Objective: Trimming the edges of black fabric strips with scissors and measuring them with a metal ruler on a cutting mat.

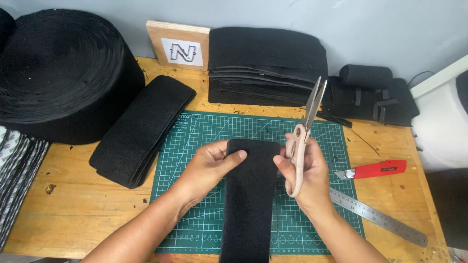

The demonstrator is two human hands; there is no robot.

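We have a black felt strip (pixel 249 199) lying on the green mat (pixel 195 146), its long axis running from 12 to 6 o'clock: the square far end sits near the mat's middle, and the near end runs off the bottom of the view.

Our left hand (pixel 212 165) comes in from 7 o'clock and grips the strip's far left corner, thumb on top across the felt and fingers curled at its left edge. Our right hand (pixel 304 170) comes in from 5 o'clock and is closed around the handles of the scissors (pixel 304 131), while its fingertips touch the strip's right edge near the far end. The blades point to 12 o'clock, slightly toward 1, nearly parallel to the strip and just right of it. They stand a little apart at the tips and are clear of the felt.

So the strip lies between our two hands, at 3 o'clock from the left hand and at 9 o'clock from the right. Both hands touch it. The left holds it fully; the right only brushes it.

Around the mat: a big felt roll (pixel 63 73) at 10 o'clock, a flat felt stack (pixel 141 129) at 9, a folded pile (pixel 265 65) at 12, a red knife (pixel 375 169) at 3 and a steel ruler (pixel 378 216) at 4.
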